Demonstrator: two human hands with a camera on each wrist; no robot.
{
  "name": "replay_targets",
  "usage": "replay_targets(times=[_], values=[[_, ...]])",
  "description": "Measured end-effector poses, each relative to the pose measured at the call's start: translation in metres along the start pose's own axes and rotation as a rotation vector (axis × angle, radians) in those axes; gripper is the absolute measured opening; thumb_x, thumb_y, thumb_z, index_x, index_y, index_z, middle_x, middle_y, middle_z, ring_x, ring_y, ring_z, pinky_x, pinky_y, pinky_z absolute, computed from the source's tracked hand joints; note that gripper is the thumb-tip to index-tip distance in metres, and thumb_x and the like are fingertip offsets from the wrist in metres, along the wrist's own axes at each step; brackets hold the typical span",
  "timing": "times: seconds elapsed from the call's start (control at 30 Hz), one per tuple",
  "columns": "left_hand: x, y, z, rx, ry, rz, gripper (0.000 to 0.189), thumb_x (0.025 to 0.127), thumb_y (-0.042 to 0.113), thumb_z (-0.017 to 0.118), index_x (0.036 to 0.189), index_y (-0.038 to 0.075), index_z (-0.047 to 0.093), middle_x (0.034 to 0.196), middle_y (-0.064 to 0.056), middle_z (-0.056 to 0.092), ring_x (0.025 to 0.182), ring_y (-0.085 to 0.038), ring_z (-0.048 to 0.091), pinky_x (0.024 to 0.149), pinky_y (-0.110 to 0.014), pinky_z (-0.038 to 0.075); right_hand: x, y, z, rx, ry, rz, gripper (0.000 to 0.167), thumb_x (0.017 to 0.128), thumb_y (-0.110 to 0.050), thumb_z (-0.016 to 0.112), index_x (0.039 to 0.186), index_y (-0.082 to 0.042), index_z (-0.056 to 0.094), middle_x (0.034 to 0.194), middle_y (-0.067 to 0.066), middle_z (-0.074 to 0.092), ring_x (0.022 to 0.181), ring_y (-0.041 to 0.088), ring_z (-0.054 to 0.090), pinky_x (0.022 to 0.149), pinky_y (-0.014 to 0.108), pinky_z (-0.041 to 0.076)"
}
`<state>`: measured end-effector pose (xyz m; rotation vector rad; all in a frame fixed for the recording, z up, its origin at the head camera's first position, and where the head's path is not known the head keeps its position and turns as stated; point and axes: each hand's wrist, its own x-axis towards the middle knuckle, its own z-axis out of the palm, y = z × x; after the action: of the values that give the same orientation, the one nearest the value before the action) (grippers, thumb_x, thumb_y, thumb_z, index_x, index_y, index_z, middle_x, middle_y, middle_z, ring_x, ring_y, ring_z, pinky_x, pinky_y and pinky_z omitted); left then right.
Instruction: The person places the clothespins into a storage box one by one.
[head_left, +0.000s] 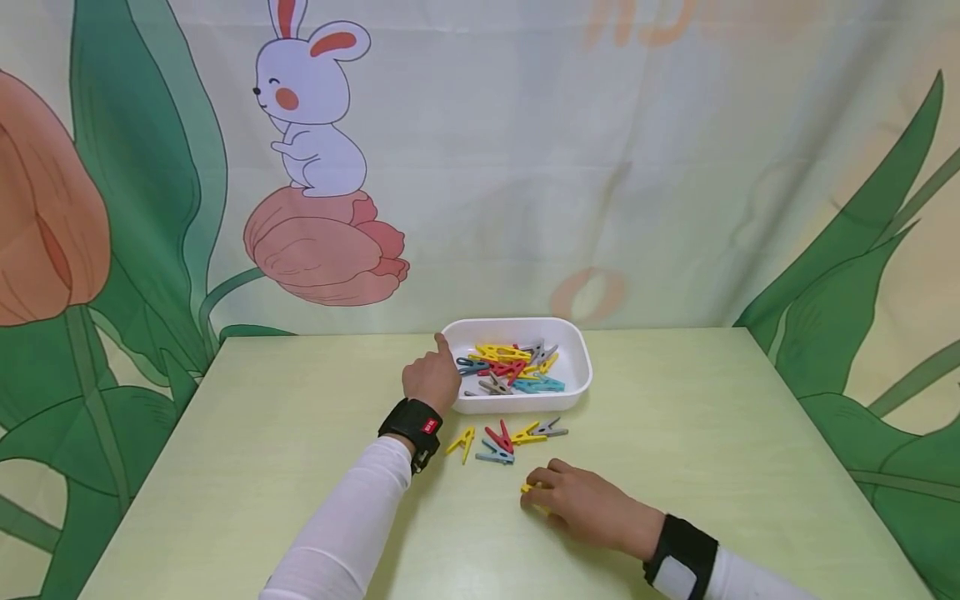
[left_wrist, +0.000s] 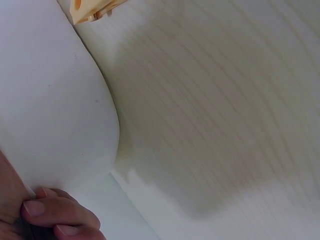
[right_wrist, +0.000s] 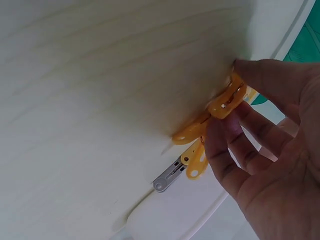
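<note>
My left hand [head_left: 431, 379] is at the left end of a white tray [head_left: 517, 403], its fingers [left_wrist: 60, 212] curled at the rim. Part of that grip is hidden. Inside the tray lie several clothespins [head_left: 504, 353] in yellow, red, grey and blue. My right hand [head_left: 577, 504] pinches a yellow clothespin [right_wrist: 227, 102] between thumb and fingertips, low over the table in front of the tray. Another yellow clothespin [right_wrist: 197, 162] and a grey one [right_wrist: 169, 178] appear beyond it in the right wrist view.
Between the tray and my right hand, loose clothespins lie on the pale wooden table [head_left: 300, 433]: a yellow one [head_left: 462, 444] near my left wrist, a red one [head_left: 499, 435], a blue one [head_left: 495, 453]. A printed curtain [head_left: 480, 208] hangs behind the table's far edge.
</note>
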<state>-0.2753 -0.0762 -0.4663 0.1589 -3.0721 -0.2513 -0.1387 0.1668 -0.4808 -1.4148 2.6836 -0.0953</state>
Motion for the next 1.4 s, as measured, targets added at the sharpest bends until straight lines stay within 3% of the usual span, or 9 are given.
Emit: replay_targets(times=[0.2, 0.53, 0.87, 1.03, 1.23, 1.4], values=[[0.000, 0.000, 0.000, 0.000, -0.004, -0.007, 0.062, 0.098, 0.023, 0.052, 0.152, 0.002, 0.031, 0.083, -0.013, 0.068, 0.062, -0.024, 0.060, 0.063, -0.038, 0.050, -0.002, -0.001, 0.002, -0.011, 0.018, 0.004, 0.033, 0.091, -0.006, 0.067, 0.119, -0.023, 0.068, 0.124, 0.000, 0.064, 0.107, 0.017, 0.056, 0.091, 0.030, 0.051], [-0.001, 0.001, -0.002, -0.002, -0.005, -0.013, 0.062, 0.097, 0.023, 0.052, 0.152, 0.003, 0.032, 0.086, -0.013, 0.069, 0.066, -0.025, 0.063, 0.064, -0.039, 0.052, -0.001, 0.002, 0.002, 0.021, 0.023, 0.044, 0.035, 0.086, -0.003, 0.070, 0.115, -0.022, 0.070, 0.112, 0.000, 0.065, 0.096, 0.015, 0.055, 0.084, 0.028, 0.051], [-0.001, 0.000, -0.002, -0.007, 0.001, -0.006, 0.062, 0.097, 0.022, 0.052, 0.152, 0.002, 0.032, 0.086, -0.014, 0.070, 0.066, -0.026, 0.063, 0.063, -0.039, 0.051, -0.003, -0.001, -0.006, -0.011, 0.048, 0.018, 0.035, 0.082, -0.006, 0.071, 0.112, -0.023, 0.070, 0.109, -0.001, 0.064, 0.095, 0.015, 0.054, 0.083, 0.028, 0.050], [-0.002, 0.000, -0.002, -0.016, 0.001, -0.006, 0.061, 0.097, 0.022, 0.052, 0.152, 0.002, 0.032, 0.088, -0.014, 0.070, 0.067, -0.027, 0.064, 0.064, -0.040, 0.052, -0.002, -0.004, -0.020, -0.039, 0.032, 0.028, 0.034, 0.080, -0.009, 0.072, 0.111, -0.022, 0.070, 0.107, -0.002, 0.064, 0.094, 0.015, 0.053, 0.082, 0.028, 0.049], [-0.002, 0.000, -0.003, -0.019, 0.010, -0.007, 0.061, 0.098, 0.022, 0.052, 0.152, 0.002, 0.033, 0.088, -0.014, 0.070, 0.068, -0.027, 0.065, 0.064, -0.040, 0.052, -0.003, -0.004, -0.048, -0.097, 0.114, 0.013, 0.032, 0.077, -0.007, 0.070, 0.106, -0.020, 0.069, 0.104, -0.002, 0.063, 0.094, 0.016, 0.053, 0.080, 0.029, 0.049], [-0.003, 0.000, -0.003, -0.020, 0.012, -0.005, 0.061, 0.098, 0.022, 0.052, 0.151, 0.002, 0.033, 0.083, -0.013, 0.070, 0.065, -0.026, 0.063, 0.062, -0.039, 0.051, -0.003, -0.003, -0.063, -0.083, 0.122, 0.037, 0.028, 0.079, -0.009, 0.071, 0.104, -0.021, 0.068, 0.105, -0.002, 0.063, 0.094, 0.016, 0.053, 0.081, 0.030, 0.049]])
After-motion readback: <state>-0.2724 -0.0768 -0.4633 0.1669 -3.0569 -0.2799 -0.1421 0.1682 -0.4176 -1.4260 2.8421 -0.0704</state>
